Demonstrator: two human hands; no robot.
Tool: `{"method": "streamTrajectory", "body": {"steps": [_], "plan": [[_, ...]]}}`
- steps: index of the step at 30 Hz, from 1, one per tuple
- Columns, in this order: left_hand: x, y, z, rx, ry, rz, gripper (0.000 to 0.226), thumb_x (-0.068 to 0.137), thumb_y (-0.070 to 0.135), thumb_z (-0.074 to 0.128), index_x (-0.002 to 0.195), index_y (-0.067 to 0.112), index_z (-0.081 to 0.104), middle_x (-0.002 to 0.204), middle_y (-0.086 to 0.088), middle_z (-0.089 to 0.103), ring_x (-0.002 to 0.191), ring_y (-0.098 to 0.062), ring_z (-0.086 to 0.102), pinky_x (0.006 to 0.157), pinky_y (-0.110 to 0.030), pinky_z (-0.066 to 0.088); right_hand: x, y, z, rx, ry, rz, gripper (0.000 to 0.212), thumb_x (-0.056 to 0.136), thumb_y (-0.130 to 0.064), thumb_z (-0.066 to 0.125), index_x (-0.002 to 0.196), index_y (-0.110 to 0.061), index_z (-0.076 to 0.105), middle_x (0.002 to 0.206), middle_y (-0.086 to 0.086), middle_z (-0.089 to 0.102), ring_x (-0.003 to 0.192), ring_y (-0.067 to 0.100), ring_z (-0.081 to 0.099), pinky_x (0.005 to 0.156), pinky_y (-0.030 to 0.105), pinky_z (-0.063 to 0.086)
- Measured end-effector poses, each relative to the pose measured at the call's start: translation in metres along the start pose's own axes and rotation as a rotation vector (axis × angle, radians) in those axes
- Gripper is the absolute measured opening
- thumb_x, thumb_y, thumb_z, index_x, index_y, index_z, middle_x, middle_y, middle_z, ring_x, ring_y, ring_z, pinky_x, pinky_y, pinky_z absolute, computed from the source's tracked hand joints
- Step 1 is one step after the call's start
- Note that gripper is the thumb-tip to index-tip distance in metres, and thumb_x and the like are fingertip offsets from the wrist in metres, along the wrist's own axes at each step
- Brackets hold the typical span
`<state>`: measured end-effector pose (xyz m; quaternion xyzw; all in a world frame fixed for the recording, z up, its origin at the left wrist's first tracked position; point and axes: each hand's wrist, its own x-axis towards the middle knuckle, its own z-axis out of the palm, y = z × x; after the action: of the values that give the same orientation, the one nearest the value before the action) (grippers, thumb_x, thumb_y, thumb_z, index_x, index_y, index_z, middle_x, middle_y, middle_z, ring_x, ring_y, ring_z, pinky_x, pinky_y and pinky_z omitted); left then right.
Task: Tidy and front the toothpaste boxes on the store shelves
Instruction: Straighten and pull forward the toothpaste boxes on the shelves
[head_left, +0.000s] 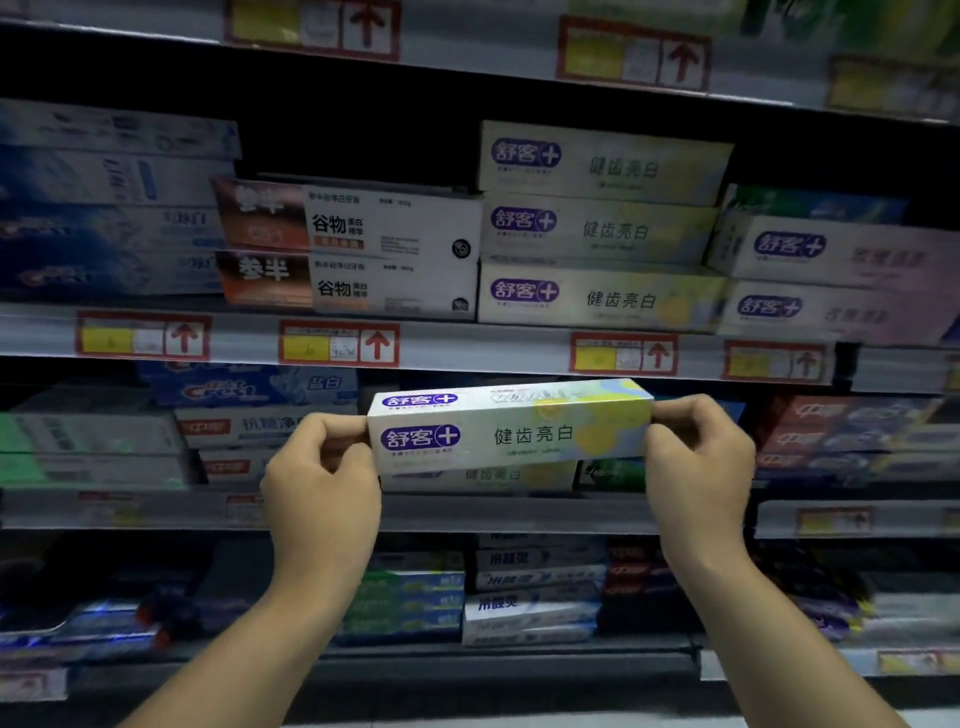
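Observation:
A white toothpaste box (511, 428) with a purple logo and yellow spots is held level in front of the second shelf. My left hand (322, 478) pinches its left end and my right hand (698, 462) pinches its right end. Its printed front faces me. Just behind and below it lies a matching box (488, 475) on that shelf. Three more matching boxes (597, 231) are stacked on the shelf above, fronts outward.
Brown-and-white boxes (348, 249) sit left of that stack, purple-logo boxes (831, 280) to its right. The shelf rail (467, 348) carries red-and-yellow price tags. Red boxes (831, 436) and blue boxes (249, 389) flank my hands. Lower shelves hold more cartons.

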<state>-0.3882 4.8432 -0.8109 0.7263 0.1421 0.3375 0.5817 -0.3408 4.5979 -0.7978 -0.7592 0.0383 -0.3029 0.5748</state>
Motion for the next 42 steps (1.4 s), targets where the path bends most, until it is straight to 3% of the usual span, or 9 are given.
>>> {"method": "streamTrajectory", "body": {"steps": [7,12,17,23,28,31,36,38,42], "plan": [[0.013,0.049,-0.001,-0.186,0.042,0.244,0.029,0.088,0.003,0.055,0.088,0.026,0.071,0.084,0.015,0.074,0.072,-0.007,0.068,0.055,-0.019,0.052,0.010,-0.031,-0.008,0.144,0.151,-0.109,0.019,0.088,-0.002,0.057,0.087,-0.018,0.069,0.076,0.009,0.065,0.058,0.013,0.051,0.053,0.033,0.042],[0.019,0.087,0.006,-0.295,-0.059,0.377,0.034,0.086,0.007,0.050,0.100,0.025,0.075,0.097,0.008,0.076,0.094,-0.010,0.071,0.073,-0.019,0.057,0.033,-0.048,-0.018,0.237,0.239,-0.154,0.027,0.091,-0.002,0.055,0.096,-0.022,0.073,0.078,0.006,0.068,0.063,0.011,0.053,0.058,0.036,0.047],[0.023,0.109,0.026,-0.303,-0.195,0.478,0.045,0.087,0.009,0.050,0.127,0.019,0.070,0.115,0.009,0.071,0.110,-0.008,0.066,0.084,-0.015,0.053,0.058,-0.061,-0.027,0.347,0.236,-0.143,0.033,0.096,-0.005,0.054,0.115,-0.024,0.073,0.099,-0.003,0.073,0.079,0.005,0.062,0.065,0.022,0.054],[0.035,0.107,0.050,-0.297,-0.477,0.427,0.057,0.094,0.012,0.057,0.150,0.024,0.047,0.136,0.031,0.056,0.126,0.012,0.051,0.095,-0.009,0.046,0.084,-0.065,-0.038,0.323,0.205,-0.240,0.038,0.095,-0.008,0.058,0.123,-0.030,0.067,0.123,-0.002,0.065,0.105,0.006,0.064,0.082,0.020,0.054],[0.044,0.091,0.070,-0.065,-0.516,0.314,0.070,0.098,0.027,0.063,0.156,0.043,0.028,0.153,0.030,0.031,0.138,-0.003,0.042,0.109,-0.038,0.042,0.090,-0.054,-0.041,0.204,0.153,-0.231,0.042,0.096,-0.009,0.061,0.136,-0.024,0.063,0.124,-0.009,0.059,0.099,-0.008,0.060,0.081,0.010,0.050],[0.046,0.090,0.074,-0.106,-0.468,0.286,0.071,0.095,0.030,0.066,0.156,0.036,0.031,0.142,0.020,0.036,0.129,-0.003,0.049,0.094,-0.021,0.045,0.092,-0.049,-0.044,0.125,0.131,-0.215,0.044,0.096,-0.009,0.062,0.137,-0.024,0.063,0.124,-0.009,0.059,0.099,-0.010,0.059,0.080,0.004,0.048],[0.050,0.091,0.065,-0.141,-0.433,0.322,0.061,0.095,0.029,0.065,0.152,0.028,0.043,0.133,0.032,0.047,0.109,0.025,0.050,0.081,0.002,0.041,0.089,-0.046,-0.041,0.182,0.087,-0.229,0.042,0.095,0.000,0.061,0.134,-0.014,0.064,0.129,-0.004,0.063,0.110,-0.009,0.061,0.094,0.010,0.050],[0.049,0.089,0.061,-0.093,-0.400,0.354,0.055,0.096,0.031,0.064,0.149,0.033,0.048,0.133,0.033,0.050,0.109,0.025,0.051,0.085,-0.002,0.043,0.087,-0.043,-0.038,0.159,0.062,-0.236,0.043,0.094,0.000,0.062,0.134,-0.016,0.064,0.132,-0.005,0.063,0.116,-0.005,0.061,0.101,0.018,0.051],[0.043,0.082,0.057,0.101,-0.383,0.421,0.057,0.096,0.032,0.065,0.149,0.040,0.046,0.150,0.026,0.045,0.135,0.004,0.045,0.113,-0.025,0.038,0.082,-0.036,-0.029,-0.003,0.043,-0.250,0.045,0.094,-0.007,0.063,0.139,-0.016,0.062,0.146,-0.007,0.054,0.135,0.007,0.048,0.114,0.037,0.044]]}}
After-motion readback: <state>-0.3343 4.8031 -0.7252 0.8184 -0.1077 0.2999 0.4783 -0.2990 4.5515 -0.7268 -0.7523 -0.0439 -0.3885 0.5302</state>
